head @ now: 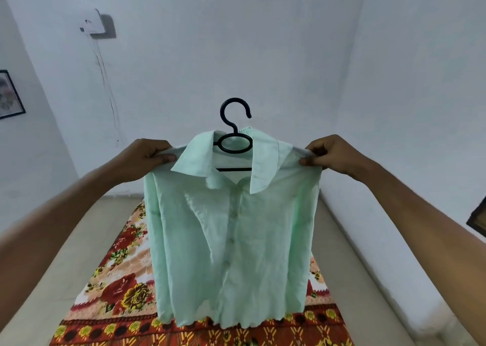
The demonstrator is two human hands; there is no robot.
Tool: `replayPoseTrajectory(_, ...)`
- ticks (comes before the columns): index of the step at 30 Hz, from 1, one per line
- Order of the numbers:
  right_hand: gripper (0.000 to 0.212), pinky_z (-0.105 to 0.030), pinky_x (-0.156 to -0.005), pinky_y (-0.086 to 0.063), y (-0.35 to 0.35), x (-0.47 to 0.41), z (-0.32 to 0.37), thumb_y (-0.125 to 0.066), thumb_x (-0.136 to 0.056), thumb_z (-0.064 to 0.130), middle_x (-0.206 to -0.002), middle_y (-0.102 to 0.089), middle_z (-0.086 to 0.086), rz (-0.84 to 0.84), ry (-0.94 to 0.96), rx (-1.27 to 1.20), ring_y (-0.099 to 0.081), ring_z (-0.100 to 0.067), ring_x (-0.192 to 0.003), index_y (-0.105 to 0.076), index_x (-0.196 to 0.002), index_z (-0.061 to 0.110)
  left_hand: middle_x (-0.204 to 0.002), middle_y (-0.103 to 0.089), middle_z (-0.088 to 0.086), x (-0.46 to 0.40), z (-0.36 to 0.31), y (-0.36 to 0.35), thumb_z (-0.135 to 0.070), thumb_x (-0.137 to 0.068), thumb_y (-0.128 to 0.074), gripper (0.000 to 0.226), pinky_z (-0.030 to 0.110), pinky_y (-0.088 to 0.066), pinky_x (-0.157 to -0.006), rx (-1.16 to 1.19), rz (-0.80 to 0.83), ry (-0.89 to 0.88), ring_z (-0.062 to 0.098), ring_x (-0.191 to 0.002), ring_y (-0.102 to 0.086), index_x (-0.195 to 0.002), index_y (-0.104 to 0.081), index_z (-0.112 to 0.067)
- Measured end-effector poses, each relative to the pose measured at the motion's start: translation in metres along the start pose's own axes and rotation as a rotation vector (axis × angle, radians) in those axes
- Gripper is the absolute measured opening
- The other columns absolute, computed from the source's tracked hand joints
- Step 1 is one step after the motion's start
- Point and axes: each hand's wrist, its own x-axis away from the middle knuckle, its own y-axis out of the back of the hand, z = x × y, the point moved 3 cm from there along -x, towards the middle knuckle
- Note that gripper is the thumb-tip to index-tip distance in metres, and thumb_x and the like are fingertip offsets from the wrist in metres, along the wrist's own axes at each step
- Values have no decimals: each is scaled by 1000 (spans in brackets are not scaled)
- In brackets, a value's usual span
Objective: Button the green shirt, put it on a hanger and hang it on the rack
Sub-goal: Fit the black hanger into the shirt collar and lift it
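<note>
Open air at twelve o'clock above the hanger hook [234,111]; green shirt [231,240] curtaining six o'clock over the floral mat [115,288].

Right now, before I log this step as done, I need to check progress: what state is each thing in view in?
green shirt: buttoned down the front, on the hanger, held up in the air above the blanket
hanger: inside the shirt, hook upright and free, not on any rack
left hand: pinches the shirt's shoulder
right hand: pinches the other shoulder
floral blanket: spread flat on the floor
</note>
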Motion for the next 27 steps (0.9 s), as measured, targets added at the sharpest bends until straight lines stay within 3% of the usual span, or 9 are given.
replayPoseTrajectory(3, 8, -29, -69, -58, -28, 1, -11, -88, -83, 21, -78, -75, 0, 19, -57, 14, -70, -10, -76, -81, -85, 18, -56, -50, -19, 12, 27, -15, -32, -95, -67, 25, 15, -35, -55, -8, 59, -17, -1, -53, -41, -75, -59, -18)
replayPoseTrajectory(5, 7, -28, -71, -58, -44, 4, -21, -87, -83, 21, -79, -76, 1, 27, -82, 19, -72, -11, -78, -81, -85, 19, -55, -46, -19, 18, 48, -26, -33, -93, -67, 23, 10, -30, -50, 12, 94, -35, -1, -51, -40, -75, -57, -23)
replayPoseTrajectory(7, 6, -27, -72, -58, -61, 1, -31, -87, -83, 21, -77, -75, 4, 33, -114, 36, -71, -10, -77, -81, -83, 23, -57, -43, -15, 19, 76, -41, -29, -94, -71, 29, 16, -27, -49, 0, 140, -12, 2, -52, -37, -71, -55, -24)
replayPoseTrajectory(10, 8, -26, -73, -55, -91, -22, -56, -87, -83, 21, -76, -76, 10, 25, -156, 81, -71, -8, -76, -81, -86, 25, -62, -45, -4, 10, 122, -70, -19, -94, -73, 28, 20, -28, -52, -1, 190, 32, 3, -56, -38, -74, -58, -8)
replayPoseTrajectory(15, 8, -29, -69, -47, -140, -77, -126, -88, -82, 25, -71, -71, 15, 37, -229, 167, -64, -4, -73, -80, -85, 25, -65, -51, -2, -18, 188, -129, -12, -94, -72, 24, 31, -35, -58, -74, 231, 77, 5, -60, -43, -76, -58, -6)
replayPoseTrajectory(18, 10, -23, -62, -43, -174, -114, -180, -88, -82, 20, -68, -69, 20, 65, -272, 141, -60, 5, -66, -78, -81, 21, -72, -61, 10, -37, 231, -167, -9, -94, -72, 17, 42, -43, -63, -110, 254, 151, 25, -68, -55, -81, -63, -2)
replayPoseTrajectory(22, 20, -30, -72, -52, -215, -162, -246, -89, -80, 16, -90, -77, -12, 106, -364, 175, -68, -25, -82, -82, -96, 5, -78, -65, 3, -59, 283, -217, -8, -94, -71, 16, 36, -44, -62, -85, 276, 291, 23, -72, -58, -84, -64, -18)
replayPoseTrajectory(24, 20, -40, -78, -56, -240, -192, -283, -89, -80, 18, -88, -77, -15, 186, -417, 229, -71, -33, -85, -82, -95, 6, -89, -70, 4, -70, 317, -247, -11, -95, -71, 4, 35, -48, -66, -117, 285, 369, 25, -78, -64, -98, -70, -14)
replayPoseTrajectory(27, 20, -40, -78, -56, -282, -229, -343, -89, -80, 20, -87, -78, -11, 228, -460, 264, -72, -31, -83, -83, -96, 9, -91, -70, 4, -83, 374, -297, -8, -92, -71, 11, 35, -48, -67, -103, 290, 464, 29, -84, -66, -102, -72, -12)
